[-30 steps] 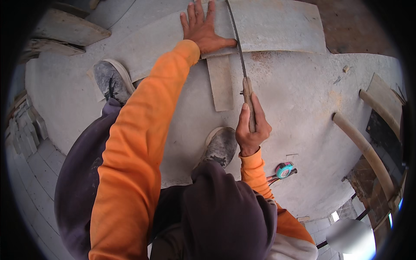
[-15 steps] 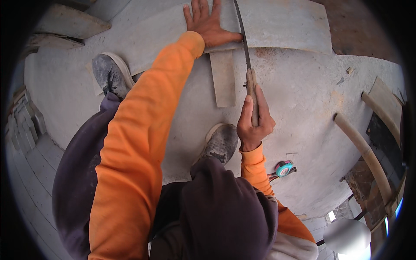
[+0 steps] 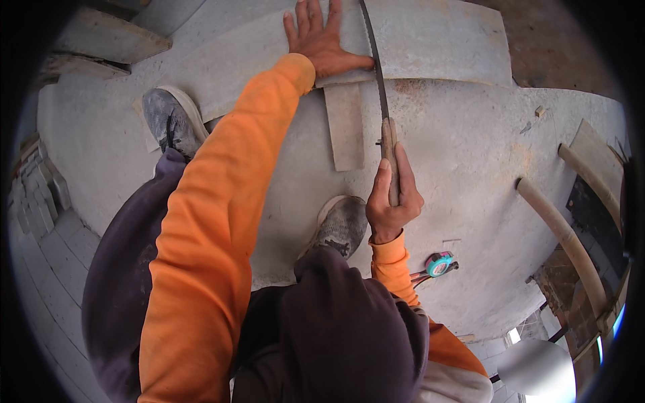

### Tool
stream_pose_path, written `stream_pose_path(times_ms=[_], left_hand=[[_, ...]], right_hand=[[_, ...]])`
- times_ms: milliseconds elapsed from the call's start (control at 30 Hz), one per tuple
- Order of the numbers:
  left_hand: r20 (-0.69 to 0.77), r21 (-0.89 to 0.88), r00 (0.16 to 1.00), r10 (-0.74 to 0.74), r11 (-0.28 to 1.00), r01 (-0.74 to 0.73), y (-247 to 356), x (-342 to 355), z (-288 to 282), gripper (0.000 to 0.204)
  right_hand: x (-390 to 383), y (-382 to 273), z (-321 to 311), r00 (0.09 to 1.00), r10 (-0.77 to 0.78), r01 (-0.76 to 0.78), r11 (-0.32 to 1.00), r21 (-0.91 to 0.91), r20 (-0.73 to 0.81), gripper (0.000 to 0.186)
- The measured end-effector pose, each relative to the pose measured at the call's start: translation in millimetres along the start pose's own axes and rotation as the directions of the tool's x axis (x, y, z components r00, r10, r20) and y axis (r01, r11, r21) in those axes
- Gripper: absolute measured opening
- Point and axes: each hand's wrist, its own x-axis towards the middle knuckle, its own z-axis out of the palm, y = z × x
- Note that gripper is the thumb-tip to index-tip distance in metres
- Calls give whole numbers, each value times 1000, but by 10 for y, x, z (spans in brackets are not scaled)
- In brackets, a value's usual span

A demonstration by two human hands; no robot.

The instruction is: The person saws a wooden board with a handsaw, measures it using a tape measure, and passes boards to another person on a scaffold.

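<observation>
My left hand [image 3: 326,41] lies flat with fingers spread on a long pale grey board [image 3: 443,43], its thumb stretched out to the edge of a dark, narrow saw blade. That blade belongs to a handsaw [image 3: 385,101] laid across the board, its far end running out of view at the top. Near me, my right hand [image 3: 395,205] is wrapped round the saw's wooden handle, thumb and forefinger pointing along it. A short strip of board [image 3: 346,127] juts toward me from beneath the long board.
A teal tape measure [image 3: 439,264] rests on the grey floor beside my right forearm, next to a dark-handled tool. My shoes [image 3: 342,225] stand near the board. Curved wooden poles [image 3: 568,242] lean at the right; planks [image 3: 111,37] lie at the upper left.
My right hand has drawn the saw a little toward me, so its handle sits farther from the board's edge. My left hand stays pressed on the board. The view has shifted slightly.
</observation>
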Motion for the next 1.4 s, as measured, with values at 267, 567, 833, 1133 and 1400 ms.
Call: stream_pose_path(times_ms=[267, 567, 833, 1133, 1400], left_hand=[[23, -10, 1000, 0, 1000, 1, 7, -3, 22, 143], [-14, 4, 1000, 5, 1000, -5, -19, 16, 92, 143], [17, 0, 1000, -8, 1000, 8, 17, 4, -13, 142], [45, -11, 999, -8, 1000, 9, 6, 12, -63, 142], [-217, 48, 972, 89, 996, -81, -213, 18, 257, 126]], right_hand=[[211, -50, 96, 1000, 17, -17, 1000, 8, 9, 34], [151, -50, -9, 996, 51, -52, 999, 13, 68, 36], [-142, 73, -134, 998, -55, 55, 998, -20, 14, 37], [-305, 127, -216, 998, -67, 67, 998, -22, 6, 36], [31, -10, -13, 998, 9, -9, 1000, -8, 54, 37]])
